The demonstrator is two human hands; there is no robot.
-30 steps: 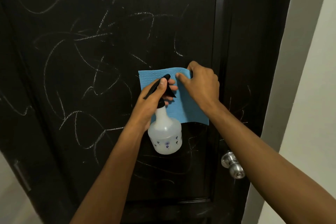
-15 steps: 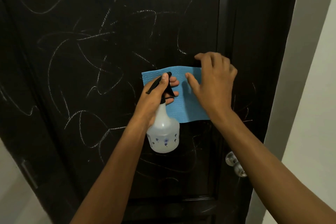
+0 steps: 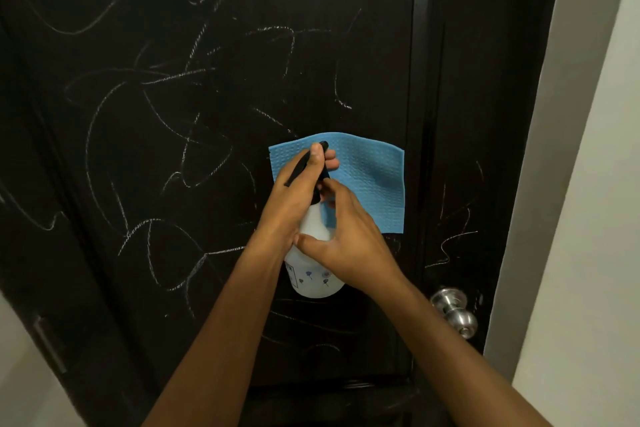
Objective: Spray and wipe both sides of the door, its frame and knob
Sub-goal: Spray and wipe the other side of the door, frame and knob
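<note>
The dark door (image 3: 207,149) fills the view, covered in white chalk scribbles. A blue cloth (image 3: 370,177) lies flat against it near its right stile; whether it clings there or my fingers hold it, I cannot tell. My left hand (image 3: 294,194) grips the black trigger head of a white spray bottle (image 3: 311,284) in front of the cloth. My right hand (image 3: 349,236) is wrapped around the bottle's neck and shoulder, thumb on the near side. The silver knob (image 3: 453,312) sits lower right, untouched.
A pale door frame (image 3: 540,184) and a white wall (image 3: 606,253) run down the right side. A metal hinge (image 3: 48,343) shows at the door's lower left edge, beside another strip of light wall.
My right hand has left the cloth, come down and left, and closed around the bottle's neck. The cloth stays flat on the door. My left hand keeps its hold on the sprayer.
</note>
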